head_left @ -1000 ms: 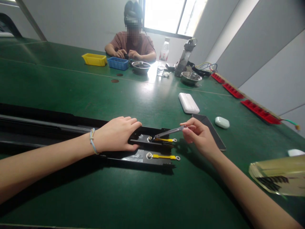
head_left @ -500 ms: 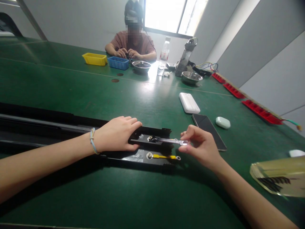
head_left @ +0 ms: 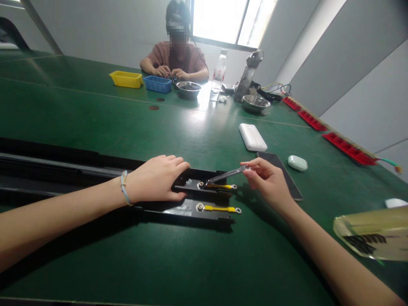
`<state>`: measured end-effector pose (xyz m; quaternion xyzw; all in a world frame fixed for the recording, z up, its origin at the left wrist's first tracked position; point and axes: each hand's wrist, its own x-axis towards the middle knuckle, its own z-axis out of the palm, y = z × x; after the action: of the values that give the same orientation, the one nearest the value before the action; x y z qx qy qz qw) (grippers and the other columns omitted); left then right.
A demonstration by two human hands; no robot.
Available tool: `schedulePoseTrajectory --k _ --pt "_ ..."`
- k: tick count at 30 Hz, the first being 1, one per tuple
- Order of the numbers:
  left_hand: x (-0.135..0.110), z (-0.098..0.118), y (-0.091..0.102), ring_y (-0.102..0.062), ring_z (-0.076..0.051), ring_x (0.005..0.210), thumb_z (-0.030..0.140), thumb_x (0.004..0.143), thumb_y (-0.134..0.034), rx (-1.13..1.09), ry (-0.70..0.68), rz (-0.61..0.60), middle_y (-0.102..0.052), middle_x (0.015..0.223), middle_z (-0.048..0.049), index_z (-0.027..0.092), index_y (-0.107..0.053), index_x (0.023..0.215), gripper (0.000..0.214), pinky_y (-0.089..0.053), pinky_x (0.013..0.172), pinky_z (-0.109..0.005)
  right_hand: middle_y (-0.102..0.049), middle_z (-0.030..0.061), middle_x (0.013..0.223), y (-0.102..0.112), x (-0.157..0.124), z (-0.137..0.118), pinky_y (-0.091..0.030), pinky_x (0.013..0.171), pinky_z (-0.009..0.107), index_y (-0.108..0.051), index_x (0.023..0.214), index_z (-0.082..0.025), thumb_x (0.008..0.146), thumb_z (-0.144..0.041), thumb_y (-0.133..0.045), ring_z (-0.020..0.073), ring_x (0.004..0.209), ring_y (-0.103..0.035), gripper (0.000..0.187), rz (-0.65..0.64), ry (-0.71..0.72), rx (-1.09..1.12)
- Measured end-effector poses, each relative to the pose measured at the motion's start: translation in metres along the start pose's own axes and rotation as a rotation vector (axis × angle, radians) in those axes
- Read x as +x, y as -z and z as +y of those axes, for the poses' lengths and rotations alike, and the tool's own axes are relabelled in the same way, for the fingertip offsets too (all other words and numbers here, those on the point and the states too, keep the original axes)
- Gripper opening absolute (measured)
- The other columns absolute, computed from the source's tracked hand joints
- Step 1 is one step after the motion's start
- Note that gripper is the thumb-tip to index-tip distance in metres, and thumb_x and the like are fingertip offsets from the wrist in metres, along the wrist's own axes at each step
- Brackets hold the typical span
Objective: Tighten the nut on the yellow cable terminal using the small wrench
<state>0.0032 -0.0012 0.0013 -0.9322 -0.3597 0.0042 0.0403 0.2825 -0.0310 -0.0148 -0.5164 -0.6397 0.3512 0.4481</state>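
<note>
Between the thumb and fingers of my right hand [head_left: 267, 177] is the end of a silver wrench [head_left: 225, 174]. The wrench's other end sits at a nut [head_left: 201, 184] inside a long black metal channel [head_left: 183, 189]. My left hand [head_left: 161, 178] is closed over the channel, thumb on the near side and fingers across the top. From that nut a yellow wire with a ring terminal [head_left: 228, 187] runs toward the channel's right end, partly behind the wrench. In the nearer channel [head_left: 165, 208], a second yellow wire [head_left: 220, 208] extends from another nut [head_left: 199, 207].
A phone [head_left: 282, 176], a white power bank [head_left: 253, 137] and an earbud case [head_left: 297, 162] lie right of the channels. A clear yellowish container [head_left: 372, 238] stands at the right edge. Across the green table [head_left: 111, 263], a person sits behind yellow [head_left: 126, 80] and blue bins [head_left: 157, 84].
My right hand has swung the wrench's held end away from me, so the wrench now angles up and more of the yellow wire shows. My left hand has stayed in place.
</note>
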Motion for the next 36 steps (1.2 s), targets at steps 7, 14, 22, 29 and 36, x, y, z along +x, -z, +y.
schedulePoseTrajectory --k 7,14,22,29,36 --pt "0.0 0.0 -0.001 -0.059 -0.025 0.087 0.051 0.075 -0.056 -0.008 -0.004 0.009 -0.062 0.099 -0.0085 0.014 -0.054 0.113 0.053 -0.048 0.078 -0.037 -0.052 -0.0053 0.053 0.002 -0.002 -0.002 -0.031 0.041 0.02 -0.058 0.074 -0.018 0.07 -0.033 -0.073 0.0068 0.041 -0.042 0.022 -0.058 0.006 0.085" --pt "0.0 0.001 -0.001 -0.059 -0.024 0.086 0.051 0.074 -0.056 -0.004 0.001 0.008 -0.062 0.098 -0.0078 0.015 -0.053 0.112 0.052 -0.048 0.077 -0.037 -0.051 -0.0054 0.054 -0.007 -0.014 -0.018 -0.037 0.047 0.019 -0.055 0.067 -0.02 0.064 -0.026 -0.078 0.0078 0.049 -0.045 0.024 -0.085 0.106 0.105" --pt "0.0 0.0 -0.001 -0.059 -0.024 0.085 0.052 0.075 -0.056 0.004 0.002 0.007 -0.062 0.097 -0.0074 0.016 -0.053 0.112 0.052 -0.047 0.077 -0.036 -0.053 -0.0044 0.057 -0.01 -0.016 -0.02 -0.036 0.045 0.02 -0.054 0.069 -0.019 0.067 -0.026 -0.075 0.0077 0.048 -0.045 0.022 -0.047 0.103 0.089" --pt "0.0 0.0 0.0 -0.058 -0.022 0.082 0.052 0.074 -0.057 -0.003 -0.005 0.009 -0.061 0.095 -0.0065 0.015 -0.054 0.111 0.052 -0.046 0.075 -0.034 -0.049 -0.0071 0.051 -0.004 -0.004 -0.003 -0.03 0.04 0.02 -0.057 0.082 -0.018 0.077 -0.035 -0.067 0.0066 0.04 -0.042 0.02 -0.038 0.018 0.106" --pt "0.0 0.0 0.001 -0.058 -0.022 0.083 0.052 0.074 -0.057 0.003 0.001 -0.003 -0.061 0.094 -0.0066 0.015 -0.054 0.111 0.052 -0.046 0.076 -0.034 -0.048 -0.0074 0.049 0.0 0.002 0.009 -0.029 0.042 0.02 -0.059 0.083 -0.018 0.076 -0.037 -0.068 0.0065 0.041 -0.04 0.022 -0.028 -0.016 0.119"
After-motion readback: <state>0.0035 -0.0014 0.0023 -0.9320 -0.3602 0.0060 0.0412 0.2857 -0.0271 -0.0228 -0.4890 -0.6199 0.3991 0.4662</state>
